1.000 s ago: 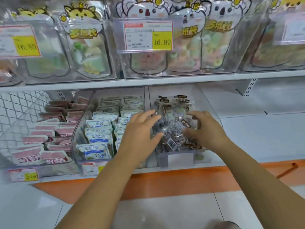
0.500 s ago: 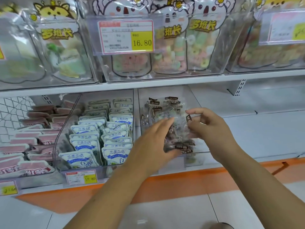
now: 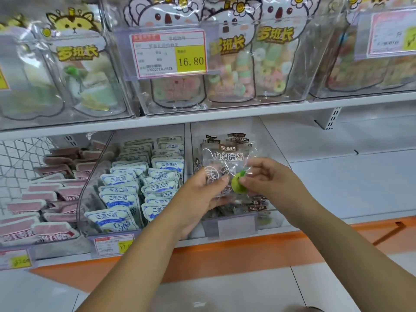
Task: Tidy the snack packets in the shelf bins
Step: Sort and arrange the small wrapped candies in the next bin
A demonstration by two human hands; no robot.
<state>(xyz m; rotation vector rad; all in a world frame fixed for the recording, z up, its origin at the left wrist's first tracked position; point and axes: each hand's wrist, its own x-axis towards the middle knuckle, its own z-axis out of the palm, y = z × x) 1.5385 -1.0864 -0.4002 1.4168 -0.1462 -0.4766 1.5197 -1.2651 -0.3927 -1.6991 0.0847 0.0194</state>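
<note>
A clear plum snack packet with dark print and a green fruit picture stands upright, facing me, above the right clear bin. My left hand holds its lower left side, thumb on the front. At its lower right, my right hand pinches it by the green fruit. More packets of the same kind lie in the bin below and behind it.
The middle bin holds rows of white-and-blue packets. Pink packets fill the bin at the left. The upper shelf carries clear bins of animal-shaped candy bags. Bare white shelf lies to the right.
Both hands were down among the packets in the right bin. They have now lifted one packet and turned it upright, front toward me. The camera has moved closer and to the right.
</note>
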